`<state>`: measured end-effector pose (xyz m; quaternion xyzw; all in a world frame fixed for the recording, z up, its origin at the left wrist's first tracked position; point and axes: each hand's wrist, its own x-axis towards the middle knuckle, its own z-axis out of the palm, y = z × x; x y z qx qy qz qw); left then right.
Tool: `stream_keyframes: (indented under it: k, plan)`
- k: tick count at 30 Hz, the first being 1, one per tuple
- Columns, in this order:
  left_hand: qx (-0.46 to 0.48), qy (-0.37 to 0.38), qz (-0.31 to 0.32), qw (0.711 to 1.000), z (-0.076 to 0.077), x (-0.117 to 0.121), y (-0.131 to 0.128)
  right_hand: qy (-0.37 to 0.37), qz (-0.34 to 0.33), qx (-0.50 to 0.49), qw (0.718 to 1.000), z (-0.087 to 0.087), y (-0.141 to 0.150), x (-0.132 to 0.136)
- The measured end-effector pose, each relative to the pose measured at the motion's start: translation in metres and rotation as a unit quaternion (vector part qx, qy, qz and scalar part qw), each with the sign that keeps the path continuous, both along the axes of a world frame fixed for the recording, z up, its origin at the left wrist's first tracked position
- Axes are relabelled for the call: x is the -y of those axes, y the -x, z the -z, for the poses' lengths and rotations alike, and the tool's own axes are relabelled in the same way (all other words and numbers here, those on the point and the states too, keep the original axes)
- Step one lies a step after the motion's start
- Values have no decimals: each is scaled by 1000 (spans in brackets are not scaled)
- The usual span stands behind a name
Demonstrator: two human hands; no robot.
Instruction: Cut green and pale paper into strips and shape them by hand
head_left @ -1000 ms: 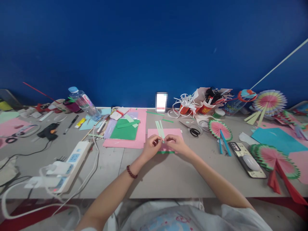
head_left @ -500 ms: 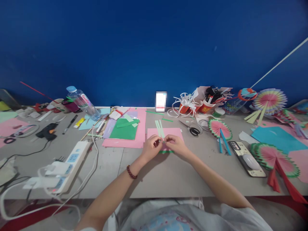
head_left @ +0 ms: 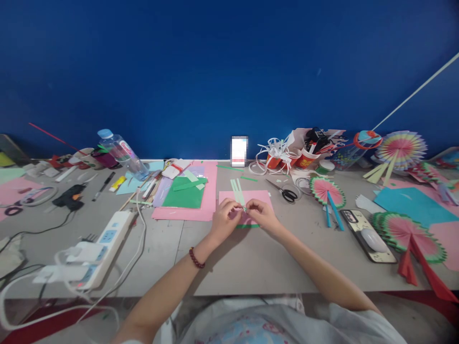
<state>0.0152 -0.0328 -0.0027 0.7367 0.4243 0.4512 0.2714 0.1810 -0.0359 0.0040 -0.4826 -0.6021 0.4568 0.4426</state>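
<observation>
My left hand [head_left: 226, 214] and my right hand [head_left: 262, 213] meet over a pink paper sheet [head_left: 265, 197], fingers pinched together. Between their fingertips is a small green paper piece [head_left: 245, 209], mostly covered by the fingers. Pale green paper strips [head_left: 237, 190] lie on the pink sheet just beyond the fingertips, fanned slightly apart. Along the sheet's near edge, below my hands, runs a darker green strip [head_left: 248, 226]. Black-handled scissors [head_left: 289, 195] rest to the right of the sheet.
Left of my hands are green paper [head_left: 184, 197] on a larger pink sheet [head_left: 212, 191], a power strip [head_left: 111, 243] with cables, and a tilted water bottle [head_left: 124, 154]. Rightward lie a watermelon-coloured paper fan [head_left: 327, 192] and a phone [head_left: 353, 224] under a mouse [head_left: 373, 240]. A lit screen [head_left: 238, 151] stands behind.
My fingers have shifted slightly around the small paper piece, and more of its light green shows between the fingertips. Both hands stay over the pink sheet.
</observation>
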Motion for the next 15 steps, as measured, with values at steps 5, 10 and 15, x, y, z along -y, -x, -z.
stream_keyframes:
  k: [5, 10, 15]
  plan:
    - [-5, -7, 15, 1000, 0, 2, -2, -37, 7, 23, 999, -2, 0, 1]
    - [-8, -16, 14, 1000, 0, 3, -3, -47, 11, 35, 998, -4, 1, 3]
    - [-16, -18, 17, 1000, 0, 3, -1, -63, 18, 62, 996, -5, 2, 4]
